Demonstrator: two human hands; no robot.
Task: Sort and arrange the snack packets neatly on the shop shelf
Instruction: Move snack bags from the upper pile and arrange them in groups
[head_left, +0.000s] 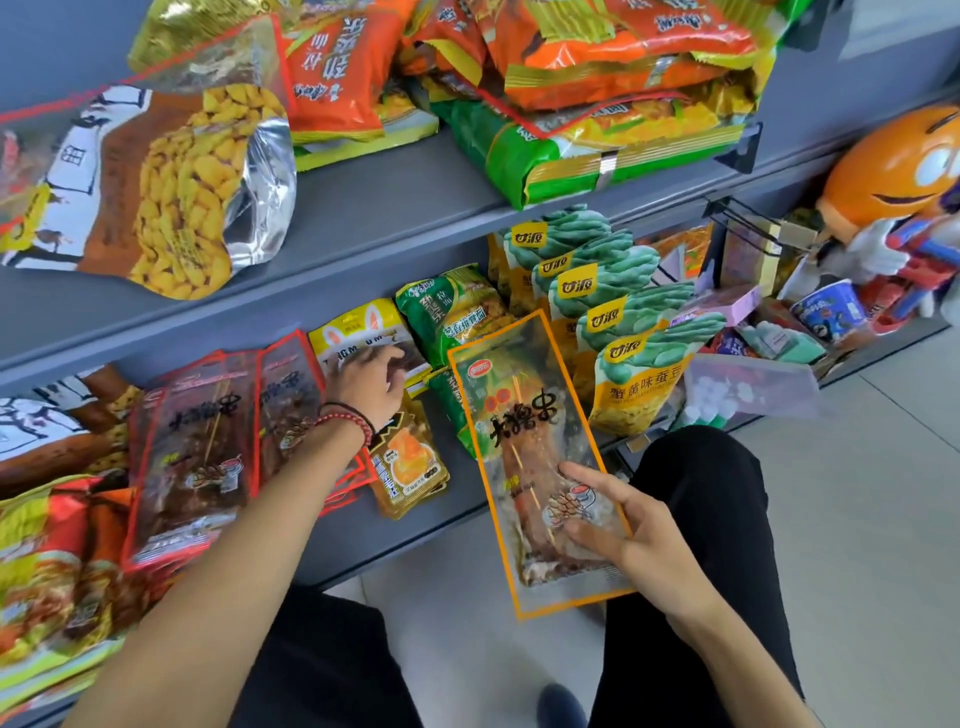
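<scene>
My right hand (631, 530) grips a long clear orange-edged skewer packet (524, 426) by its lower end, holding it over the front edge of the lower shelf (415, 525). My left hand (371, 382), with bead bracelets on the wrist, reaches onto the lower shelf. Its fingers touch a yellow rabbit-print packet (358, 332) at the back. Beside that wrist lie two red-edged skewer packets (192, 452) of the same kind. A small brown-yellow packet (410, 462) lies just right of the left forearm.
Green packets (452, 306) and a standing row of yellow-teal packets (623, 332) fill the lower shelf's right side. The upper shelf (384, 208) carries a large yellow-snack bag (171, 192) and orange and green packets (587, 62). An orange mascot figure (893, 176) stands at right. My dark-trousered knees are below.
</scene>
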